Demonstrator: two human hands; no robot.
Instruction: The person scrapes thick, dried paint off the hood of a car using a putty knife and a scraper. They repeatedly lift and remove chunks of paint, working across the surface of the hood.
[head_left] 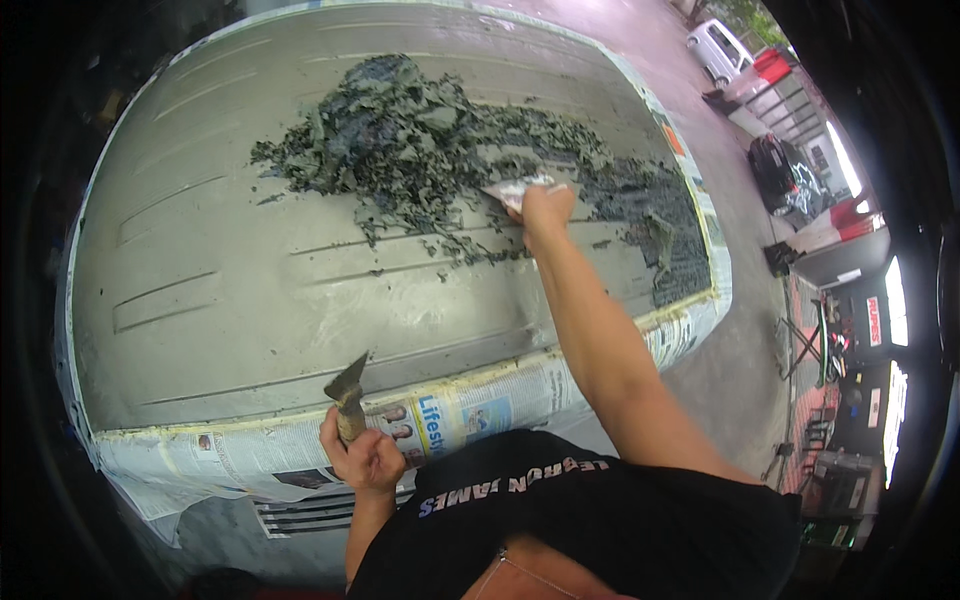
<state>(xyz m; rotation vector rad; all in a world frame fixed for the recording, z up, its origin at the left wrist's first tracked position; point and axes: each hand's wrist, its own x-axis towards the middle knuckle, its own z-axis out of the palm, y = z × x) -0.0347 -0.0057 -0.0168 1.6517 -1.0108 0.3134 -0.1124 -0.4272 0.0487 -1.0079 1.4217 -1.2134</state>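
Note:
My left hand [368,460] is closed around the handle of a putty knife [346,384]. Its wide, dirty blade points up over the near edge of a large vehicle panel [200,330]. Stretched out over the panel, my right hand [548,210] grips a pale, shiny flat scraper [517,190]. The scraper's pointed end touches or nearly touches the panel; its handle is hidden in my fingers. Just past it lies a heap of dark grey-green paint flakes [400,120]. Dark, wrinkled coating [680,240] still covers the panel's right end, while the left part is bare, dull grey-beige.
Newspaper masking [520,395], fixed with yellowish tape, borders the panel and hangs over its near edge. Off to the right are a dark car [785,175], red-and-white barriers [840,225] and a folding stand [808,340]. A white van [718,50] stands farther back.

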